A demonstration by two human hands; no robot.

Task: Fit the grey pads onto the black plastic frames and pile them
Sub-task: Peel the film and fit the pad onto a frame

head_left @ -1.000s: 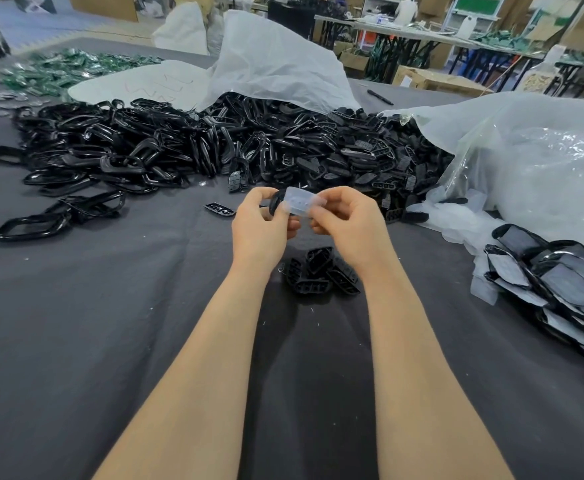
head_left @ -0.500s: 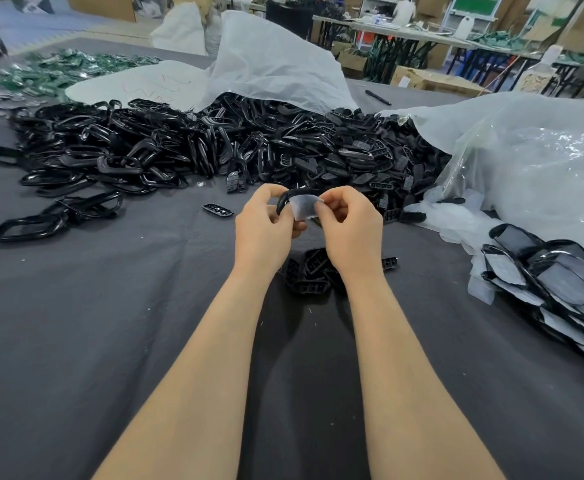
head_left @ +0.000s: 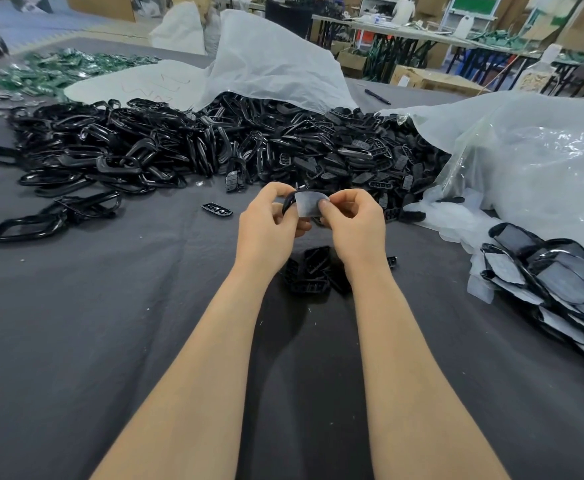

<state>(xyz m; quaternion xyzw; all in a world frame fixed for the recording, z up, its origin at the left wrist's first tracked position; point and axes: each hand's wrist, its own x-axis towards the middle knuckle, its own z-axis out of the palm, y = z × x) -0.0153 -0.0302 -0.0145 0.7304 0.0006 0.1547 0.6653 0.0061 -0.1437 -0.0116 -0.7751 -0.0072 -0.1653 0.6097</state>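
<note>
Left hand (head_left: pixel 269 220) gripping curved black plastic frame (head_left: pixel 288 202), right hand (head_left: pixel 354 220) pinching thin grey rectangular pad (head_left: pixel 308 203) against it, heap of loose black frames (head_left: pixel 214 147) lying at twelve o'clock on dark grey tabletop (head_left: pixel 76 323).

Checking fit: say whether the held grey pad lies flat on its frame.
Not flat: grey pad bows above black frame in left hand; right hand pinches its edge.

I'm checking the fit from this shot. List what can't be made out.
Head view only.
Whether the grey pad sits in the black frame: left hand and right hand cover its edges.
Small black parts: partly behind the right wrist.
Finished pile: cut off by the right edge.
Far benches: blurred, too small.
</note>
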